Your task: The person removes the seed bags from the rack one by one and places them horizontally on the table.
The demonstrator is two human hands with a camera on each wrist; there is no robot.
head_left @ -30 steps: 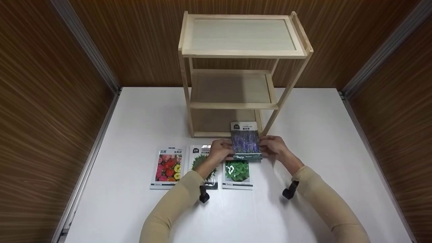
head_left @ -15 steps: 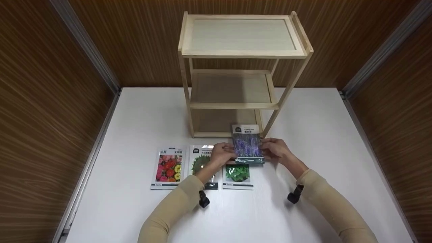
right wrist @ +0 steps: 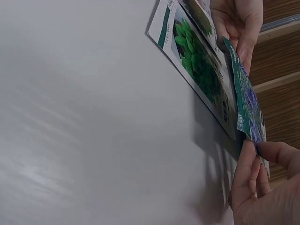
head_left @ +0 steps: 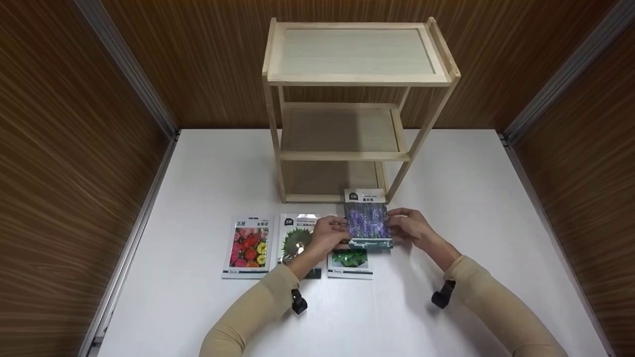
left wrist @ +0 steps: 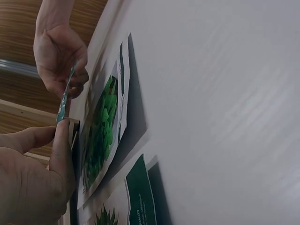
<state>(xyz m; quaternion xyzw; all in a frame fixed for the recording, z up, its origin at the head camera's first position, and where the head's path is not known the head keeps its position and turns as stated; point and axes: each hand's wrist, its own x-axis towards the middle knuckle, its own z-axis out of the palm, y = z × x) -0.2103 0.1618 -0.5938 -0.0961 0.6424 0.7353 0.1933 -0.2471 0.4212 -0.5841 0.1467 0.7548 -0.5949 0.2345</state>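
Note:
A seed packet with purple lavender flowers (head_left: 367,220) is held above the table by its two side edges. My left hand (head_left: 330,235) pinches its left edge, and my right hand (head_left: 412,226) pinches the right one. In the right wrist view, thumb and fingers of the right hand (right wrist: 269,183) grip the packet's edge. Beneath it lies a green-leaf packet (head_left: 349,263), its upper part hidden. Left of that, a packet with a spiky green plant (head_left: 292,240) is partly covered by my left hand. Farthest left lies a packet with red and yellow flowers (head_left: 248,247).
Behind the packets stands a three-tier wooden shelf (head_left: 345,155), its lower front bar just beyond the lavender packet. The white table (head_left: 208,178) is bounded by wood-grain panels (head_left: 74,148) at the back and sides.
Both hands have drawn the lavender packet toward me and slightly right, away from the shelf. It now covers more of the green-leaf packet. The other packets stay in place.

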